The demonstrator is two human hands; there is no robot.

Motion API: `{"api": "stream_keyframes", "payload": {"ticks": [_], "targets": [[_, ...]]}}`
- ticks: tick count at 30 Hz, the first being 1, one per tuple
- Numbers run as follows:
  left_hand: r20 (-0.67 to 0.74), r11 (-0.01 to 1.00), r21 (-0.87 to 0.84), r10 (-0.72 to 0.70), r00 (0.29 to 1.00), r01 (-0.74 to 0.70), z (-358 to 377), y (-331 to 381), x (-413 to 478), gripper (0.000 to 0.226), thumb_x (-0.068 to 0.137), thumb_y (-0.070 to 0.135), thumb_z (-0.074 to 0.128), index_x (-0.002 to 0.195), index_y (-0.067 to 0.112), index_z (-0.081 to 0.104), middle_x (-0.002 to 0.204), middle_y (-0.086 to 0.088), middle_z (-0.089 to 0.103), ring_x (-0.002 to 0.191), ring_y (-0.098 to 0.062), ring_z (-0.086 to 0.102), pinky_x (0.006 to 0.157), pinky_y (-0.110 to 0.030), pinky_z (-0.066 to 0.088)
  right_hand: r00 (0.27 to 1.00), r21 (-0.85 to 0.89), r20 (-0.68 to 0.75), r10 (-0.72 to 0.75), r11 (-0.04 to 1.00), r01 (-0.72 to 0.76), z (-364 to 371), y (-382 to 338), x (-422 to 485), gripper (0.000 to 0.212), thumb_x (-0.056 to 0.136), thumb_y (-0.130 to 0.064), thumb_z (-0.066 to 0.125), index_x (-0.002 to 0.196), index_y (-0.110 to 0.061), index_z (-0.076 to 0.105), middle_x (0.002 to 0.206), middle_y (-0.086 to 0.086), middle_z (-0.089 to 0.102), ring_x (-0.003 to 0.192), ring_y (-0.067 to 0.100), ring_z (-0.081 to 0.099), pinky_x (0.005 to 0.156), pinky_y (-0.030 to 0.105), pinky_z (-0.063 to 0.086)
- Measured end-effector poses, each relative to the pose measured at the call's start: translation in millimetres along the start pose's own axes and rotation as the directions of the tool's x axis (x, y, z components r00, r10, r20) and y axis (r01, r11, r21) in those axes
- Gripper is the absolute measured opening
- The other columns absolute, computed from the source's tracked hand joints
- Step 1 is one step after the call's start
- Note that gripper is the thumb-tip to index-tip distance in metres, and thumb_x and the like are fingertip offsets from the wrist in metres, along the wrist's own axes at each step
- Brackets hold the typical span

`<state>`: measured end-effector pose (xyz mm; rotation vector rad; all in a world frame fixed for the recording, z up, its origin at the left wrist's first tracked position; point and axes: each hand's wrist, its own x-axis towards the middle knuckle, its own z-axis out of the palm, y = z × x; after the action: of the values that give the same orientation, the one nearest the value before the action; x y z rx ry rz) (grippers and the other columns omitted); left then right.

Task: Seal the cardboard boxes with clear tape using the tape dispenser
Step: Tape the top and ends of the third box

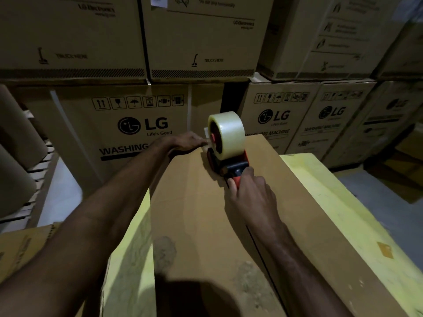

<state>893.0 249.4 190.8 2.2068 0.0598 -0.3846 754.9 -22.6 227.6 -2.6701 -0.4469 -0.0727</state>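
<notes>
The fingers (248,173) of the right hand (249,193) are wrapped round the red handle of the tape dispenser (231,164), with the thumb along the handle's near side. It is a firm grip, though the fingertips are tucked under and out of sight. The left hand (187,143) is harder to read. It lies knuckles-up at the far edge of the cardboard box (201,213), fingers reaching toward the front of the dispenser, where a pale scrap shows at their tips. Whether they pinch the tape end or only touch it, I cannot tell — the light is dim and that spot is blurred. The dispenser's blade is hidden behind the roll and the hand.

The dispenser sits on the box top toward twelve o'clock, with its roll of clear tape (227,131) standing upright above the frame. The left fingers are at the dispenser's nine o'clock and the right hand is at its five o'clock. A dark seam (258,248) runs down the box top toward five o'clock, partly covered by the right forearm.

The box rests on a yellow surface (325,197) that shows at three and at eight o'clock. Behind it, from nine round to three o'clock, are stacked LG washing-machine cartons (142,124), the upper ones cut off by the frame. At nine o'clock brown cardboard rolls (16,143) lie on a rack, half out of view. The box's near end is lost in shadow at six o'clock.
</notes>
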Motion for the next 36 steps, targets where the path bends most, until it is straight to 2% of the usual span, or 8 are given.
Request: {"api": "stream_keyframes", "payload": {"ticks": [3, 6, 10, 13, 16, 20, 26, 36], "targets": [[-0.016, 0.999, -0.017, 0.030, 0.999, -0.030, 3.2, 3.4, -3.8, 0.025, 0.106, 0.045, 0.052, 0.088, 0.044, 0.069, 0.116, -0.007, 0.068, 0.108, -0.021, 0.057, 0.114, -0.049, 0.041, 0.999, -0.034, 0.036, 0.019, 0.999, -0.018, -8.5, 6.4, -24.7, 0.030, 0.107, -0.042, 0.047, 0.123, -0.017, 0.044, 0.096, -0.001, 0.049, 0.081, 0.018, 0.052, 0.068, 0.033, 0.044], [-0.018, 0.999, -0.024, 0.039, 0.999, -0.039, 1.9, 4.4, -7.7, 0.045, 0.102, 0.052, 0.053, 0.072, 0.031, 0.080, 0.096, -0.007, 0.069, 0.098, -0.024, 0.062, 0.101, -0.044, 0.049, 0.998, -0.080, 0.049, 0.045, 0.996, -0.041, -15.3, 13.4, -49.3, 0.028, 0.106, -0.045, 0.044, 0.119, -0.020, 0.041, 0.094, -0.002, 0.048, 0.083, 0.020, 0.055, 0.071, 0.036, 0.050], [-0.157, 0.936, 0.349, 0.102, 0.982, -0.041, 16.3, 18.2, -13.5, 0.063, 0.107, 0.060, 0.034, 0.078, 0.012, 0.064, 0.079, -0.007, 0.061, 0.074, -0.023, 0.056, 0.070, -0.036, 0.043, 0.997, -0.083, 0.035, 0.063, 0.995, -0.060, -17.6, 14.8, -57.9, 0.033, 0.106, -0.045, 0.044, 0.125, -0.018, 0.041, 0.097, 0.000, 0.048, 0.085, 0.022, 0.054, 0.072, 0.035, 0.045], [-0.312, 0.785, 0.614, 0.145, 0.939, 0.083, 41.6, 19.1, -21.1, 0.072, 0.098, 0.072, 0.027, 0.112, 0.015, 0.068, 0.111, -0.015, 0.070, 0.102, -0.030, 0.066, 0.090, -0.046, 0.052, 0.997, -0.066, 0.051, 0.058, 0.996, -0.054, -17.9, 11.3, -55.1, 0.033, 0.106, -0.043, 0.046, 0.126, -0.017, 0.042, 0.101, 0.002, 0.049, 0.096, 0.027, 0.061, 0.076, 0.037, 0.048], [-0.162, 0.696, 0.711, 0.294, 0.942, -0.095, 66.8, 12.9, -31.4, 0.076, 0.099, 0.069, 0.024, 0.163, 0.027, 0.025, 0.171, -0.008, 0.019, 0.157, -0.026, 0.017, 0.125, -0.061, 0.015, 0.997, -0.063, 0.055, 0.050, 0.997, -0.046, -19.8, 8.3, -52.7, 0.033, 0.106, -0.042, 0.047, 0.125, -0.016, 0.044, 0.099, 0.001, 0.045, 0.100, 0.029, 0.062, 0.079, 0.038, 0.049], [-0.046, 0.628, 0.698, 0.520, 0.853, -0.345, 82.5, 9.2, -46.8, 0.059, 0.102, 0.056, 0.021, 0.153, 0.035, 0.043, 0.163, 0.000, 0.038, 0.152, -0.017, 0.025, 0.127, -0.054, 0.014, 0.997, -0.058, 0.053, 0.049, 0.997, -0.046, -20.8, 8.2, -54.3, 0.033, 0.106, -0.042, 0.048, 0.125, -0.015, 0.045, 0.106, 0.007, 0.055, 0.100, 0.029, 0.062, 0.084, 0.043, 0.053], [-0.062, 0.608, 0.747, 0.466, 0.883, -0.269, 79.9, -0.3, -42.3, 0.053, 0.104, 0.053, 0.025, 0.151, 0.036, 0.043, 0.161, 0.001, 0.040, 0.148, -0.018, 0.031, 0.122, -0.053, 0.025, 0.996, -0.075, 0.072, 0.060, 0.996, -0.054, -23.7, 1.9, -62.1, 0.034, 0.106, -0.039, 0.048, 0.125, -0.011, 0.045, 0.114, 0.013, 0.058, 0.105, 0.033, 0.061, 0.076, 0.037, 0.044], [-0.036, 0.636, 0.745, 0.339, 0.940, -0.201, 86.0, 16.0, -46.2, 0.071, 0.102, 0.071, 0.008, 0.165, 0.037, 0.006, 0.172, 0.013, 0.000, 0.159, -0.014, -0.002, 0.128, -0.049, 0.003, 0.988, -0.086, 0.121, 0.092, 0.993, -0.082, -59.7, 28.6, -144.4, 0.024, 0.106, -0.045, 0.045, 0.114, -0.022, 0.042, 0.086, -0.008, 0.045, 0.081, 0.012, 0.054, 0.068, 0.030, 0.046]]}}
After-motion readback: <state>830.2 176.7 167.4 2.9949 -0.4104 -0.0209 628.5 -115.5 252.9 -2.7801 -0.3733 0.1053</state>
